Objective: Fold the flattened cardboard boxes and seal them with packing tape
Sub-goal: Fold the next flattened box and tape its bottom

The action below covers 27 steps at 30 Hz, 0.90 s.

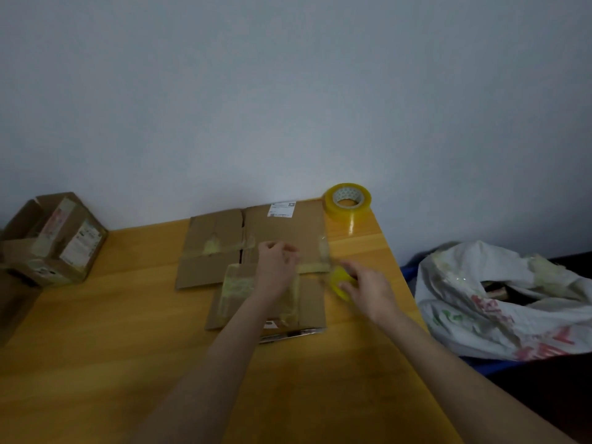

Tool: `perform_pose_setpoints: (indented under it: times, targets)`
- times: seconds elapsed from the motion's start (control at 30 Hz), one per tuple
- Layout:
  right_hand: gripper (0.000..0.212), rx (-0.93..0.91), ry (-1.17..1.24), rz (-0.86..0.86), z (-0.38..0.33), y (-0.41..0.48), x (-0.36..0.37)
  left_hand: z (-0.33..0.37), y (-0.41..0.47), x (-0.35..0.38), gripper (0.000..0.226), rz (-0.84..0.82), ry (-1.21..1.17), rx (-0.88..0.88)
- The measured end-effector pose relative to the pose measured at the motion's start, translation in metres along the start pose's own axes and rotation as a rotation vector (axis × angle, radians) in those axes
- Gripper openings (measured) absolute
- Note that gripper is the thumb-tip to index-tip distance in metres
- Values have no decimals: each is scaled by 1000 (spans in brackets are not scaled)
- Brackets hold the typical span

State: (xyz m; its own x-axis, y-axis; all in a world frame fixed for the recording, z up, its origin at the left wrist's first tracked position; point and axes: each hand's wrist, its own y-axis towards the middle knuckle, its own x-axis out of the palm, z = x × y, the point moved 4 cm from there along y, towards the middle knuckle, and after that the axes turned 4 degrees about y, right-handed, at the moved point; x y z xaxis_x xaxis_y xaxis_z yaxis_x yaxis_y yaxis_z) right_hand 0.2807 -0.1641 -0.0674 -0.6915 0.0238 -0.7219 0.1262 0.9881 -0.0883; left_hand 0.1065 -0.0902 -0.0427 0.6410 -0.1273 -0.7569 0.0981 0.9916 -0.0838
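Taped boxes at table far left edge | flattened cardboard mid far edge; left hand over it, forearm extended, fingers curled, grasp blurred, cannot tell | right hand near right edge, gripping small tape roll | large tape roll far right corner.

Wooden bench, orange-toned, set against a pale wall. Large sheet of flattened cardboard lies flat at the far middle, bearing old tape strips and a white label at its far edge. Small sheet overlaps the large sheet's near edge. Tape roll lies flat just beyond the large sheet's far right corner. Small roll, just right of the large sheet, is gripped by the right hand; contact with the bench cannot be told. Box, assembled, stands well left of the large sheet.
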Motion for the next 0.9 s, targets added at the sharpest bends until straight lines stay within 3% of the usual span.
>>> perform_pose_setpoints:
  times: [0.13,0.2,0.27,0.33,0.4,0.47,0.6,0.73,0.9]
  targets:
    - [38,42,-306,-79,15,-3,30,-46,-15,-45,26,229,71,52]
    - [37,-6,-310,24,0,-3,38,-76,-25,-57,32,284,144,37]
    - [41,-68,-171,77,-33,-3,50,-96,-30,-52,40,218,190,-6]
    - [50,-58,-70,-27,-67,-3,79,-103,-31,-35,47,86,223,-36]
    - [60,21,-42,-156,-87,-6,111,-105,-32,-18,54,-10,296,-59]
    - [65,110,-30,-163,-88,-5,128,-112,-31,-11,62,-37,354,-117]
    - [63,281,8,-148,-77,9,125,-136,-19,-12,75,-74,91,-305]
    - [47,372,76,-140,-66,25,115,-150,-13,-14,48,-73,-113,-381]
    - [58,350,153,-220,-56,36,110,-147,-20,-19,31,0,-223,-440]
